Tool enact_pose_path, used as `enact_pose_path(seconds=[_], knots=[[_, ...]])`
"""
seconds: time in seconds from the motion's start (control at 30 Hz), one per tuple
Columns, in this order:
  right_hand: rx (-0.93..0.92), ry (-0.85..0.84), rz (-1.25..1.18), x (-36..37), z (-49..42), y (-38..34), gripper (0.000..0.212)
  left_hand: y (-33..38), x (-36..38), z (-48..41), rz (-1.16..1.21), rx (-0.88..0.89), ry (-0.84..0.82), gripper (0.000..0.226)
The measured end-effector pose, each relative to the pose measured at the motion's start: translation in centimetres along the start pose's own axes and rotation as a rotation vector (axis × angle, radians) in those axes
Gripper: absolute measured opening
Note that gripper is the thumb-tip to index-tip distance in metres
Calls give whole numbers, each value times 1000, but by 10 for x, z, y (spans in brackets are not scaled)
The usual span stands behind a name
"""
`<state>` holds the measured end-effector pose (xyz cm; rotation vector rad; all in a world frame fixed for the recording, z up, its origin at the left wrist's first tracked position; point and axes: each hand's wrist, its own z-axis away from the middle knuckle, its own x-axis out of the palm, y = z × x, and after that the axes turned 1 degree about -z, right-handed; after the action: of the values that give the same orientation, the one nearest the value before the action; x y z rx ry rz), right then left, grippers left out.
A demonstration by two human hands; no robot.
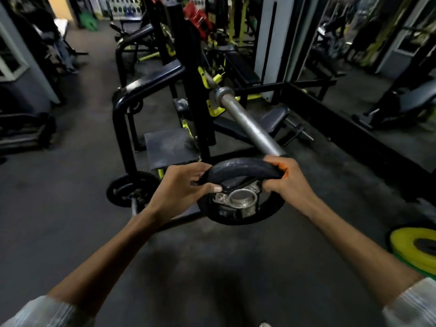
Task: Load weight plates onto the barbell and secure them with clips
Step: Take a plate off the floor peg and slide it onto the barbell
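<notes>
Reaching out from pale sleeves (411, 303) at the bottom edge, two bare forearms stretch over the dark floor (212, 267) and meet at a black weight plate (245, 170). The left hand (179, 187) grips the plate's left side: its fingers (200, 169) curl over the top rim while the thumb presses on the near face beside the hub. The right hand (286, 182) grips the right side the same way, fingers wrapped tightly around the rim and thumb tucked onto the near face. The plate is held in the air between them, tilted with its face toward the camera, and its metal-ringed centre hole (243, 198) is open and unfilled.

Just past the plate's top rim lies the near end of the barbell (250, 123). The bare grey sleeve tip disappears behind the rim and the right hand, so whether they touch cannot be told. The hole sits lower than the sleeve end. The sleeve runs away and to the left up to its collar (223, 93), where the bar rests on a black and yellow rack (195, 90).

Low on the right, a yellow plate (405, 246) lies flat on the floor on top of a green one (401, 261). To the left, a smaller black plate (122, 187) sits on a peg at the foot of the rack. Beyond the sleeve is a padded bench (271, 116), with more dim gym machines behind it.
</notes>
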<state>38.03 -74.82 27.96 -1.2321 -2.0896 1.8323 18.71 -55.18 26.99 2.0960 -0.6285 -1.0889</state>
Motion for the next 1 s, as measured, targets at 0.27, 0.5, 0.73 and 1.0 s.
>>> enact_pose_path(seconds=[0.27,0.5,0.73,1.0], knots=[[-132,-90,-74,-90,-31,10,16,50,60,-46,-11,5,116,32],[-116,-126,-111,-112,-59,30,21,59,80,-75,-148,-27,179,28],[-99,-136,-150,-109,-78,55,20,43,87,-83,-179,-90,178,34],[-198,-91,-51,-105,-92,62,30,36,107,-89,-275,-159,395,45]])
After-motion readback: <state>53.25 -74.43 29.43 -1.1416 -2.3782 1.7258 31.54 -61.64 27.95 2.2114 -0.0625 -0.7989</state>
